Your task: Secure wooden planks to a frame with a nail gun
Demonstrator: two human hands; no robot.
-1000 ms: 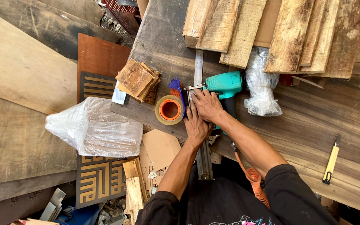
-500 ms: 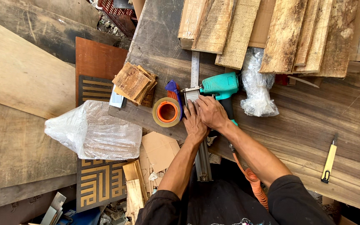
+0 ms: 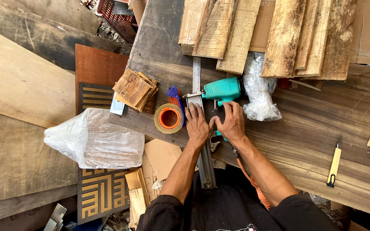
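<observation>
My left hand [image 3: 197,125] lies flat, fingers spread, on a long grey metal strip [image 3: 205,164] that runs from the table's near edge toward a steel ruler [image 3: 196,72]. My right hand [image 3: 232,122] sits beside it, wrapped over the handle of a teal pneumatic nail gun [image 3: 222,89] whose nose meets the strip's far end. An orange coiled air hose [image 3: 253,186] trails from the gun under my right forearm.
A tape roll with an orange core [image 3: 168,118] sits left of my left hand, beside a stack of small wood tiles [image 3: 134,89]. Rough planks [image 3: 279,34] lie across the far side, a plastic bag [image 3: 258,92] below them. A yellow-handled tool [image 3: 334,162] rests at right.
Both hands stay on the strip and nail gun; the right hand has shifted slightly along the gun's handle. The view has drifted a little.
</observation>
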